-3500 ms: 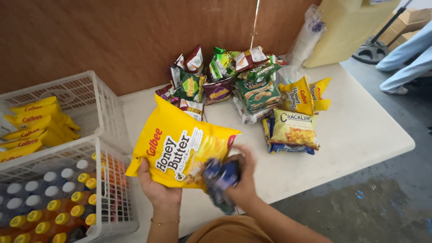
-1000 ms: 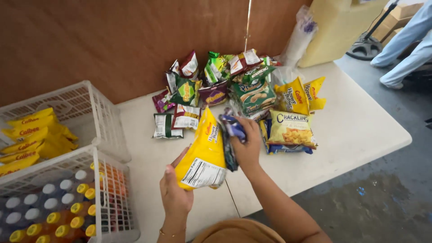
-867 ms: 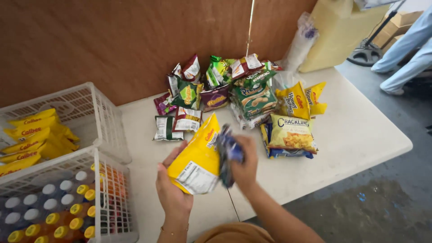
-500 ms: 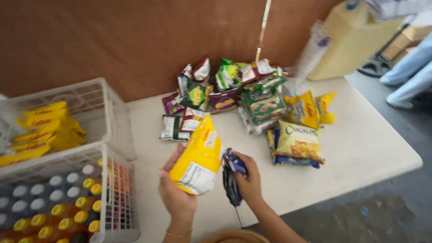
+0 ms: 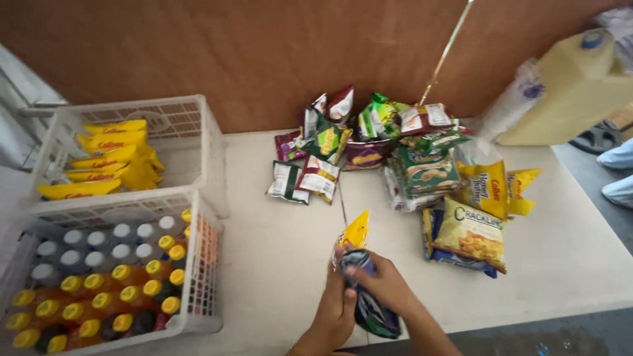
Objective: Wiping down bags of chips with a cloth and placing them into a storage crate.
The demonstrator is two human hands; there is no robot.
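White plastic lattice makes up the two baskets at the left. The far basket holds a slumped stack of glossy yellow snack bags. The near basket is packed with upright bottles, seen only as round caps, white at the back and yellow in front; its left and bottom edges are cut off by the frame. Both baskets rest on a smooth, pale table, with a matt brown wall behind.

Near the table's front edge, the left hand and the right hand meet, touching. The left hand's fingers curl against a yellow crinkled packet, turned edge-on so that only its narrow pointed top shows above the hands. The right hand's fingers are wrapped around a dark blue-purple foil packet, which hangs below the fist; its shape is blurred and hard to make out. Both packets are held above the table, well apart from the baskets.

Further back and right lies a loose heap of shiny snack packets, green, purple, red and white, overlapping so their outlines blend. A yellow cracker bag lies on a blue one. At the far right stands a pale yellow plastic jerrycan with a blue cap, partly cut off.
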